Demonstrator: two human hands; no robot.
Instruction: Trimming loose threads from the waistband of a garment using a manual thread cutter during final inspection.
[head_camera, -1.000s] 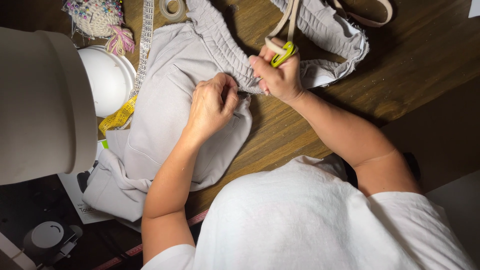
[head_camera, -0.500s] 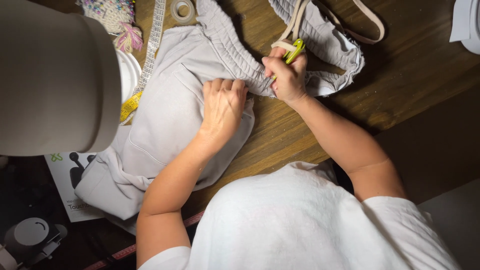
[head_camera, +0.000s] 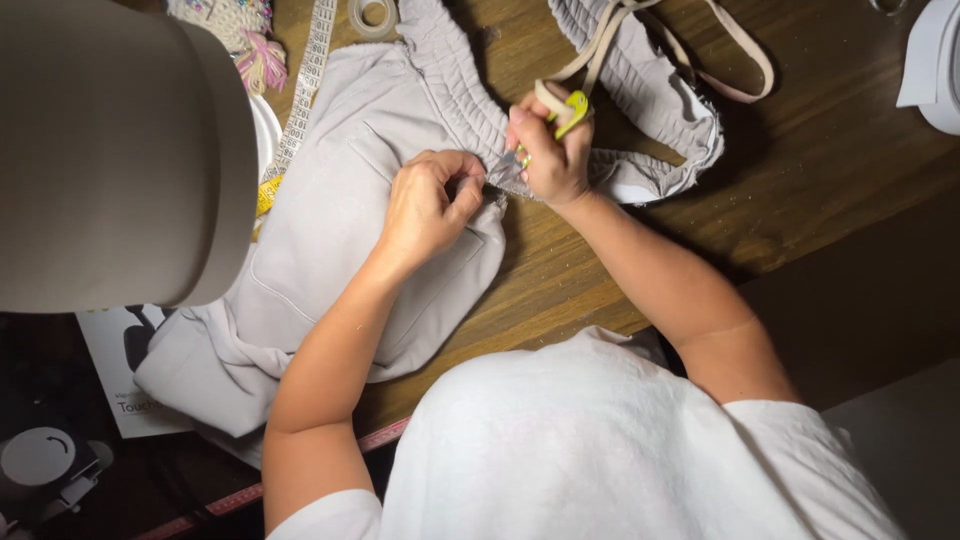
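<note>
I see my left hand (head_camera: 432, 203) pinching the grey sweatpants' (head_camera: 340, 220) gathered waistband (head_camera: 465, 95); at three o'clock, my right hand (head_camera: 548, 150) grips yellow-handled snips (head_camera: 572, 108), fingers curled tight.

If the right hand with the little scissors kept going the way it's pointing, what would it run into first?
Probably the left hand: the right hand aims its small scissors leftward along the grey garment's gathered waistband, where the left fingers pinch the fabric. Depth is hard to judge.
</note>
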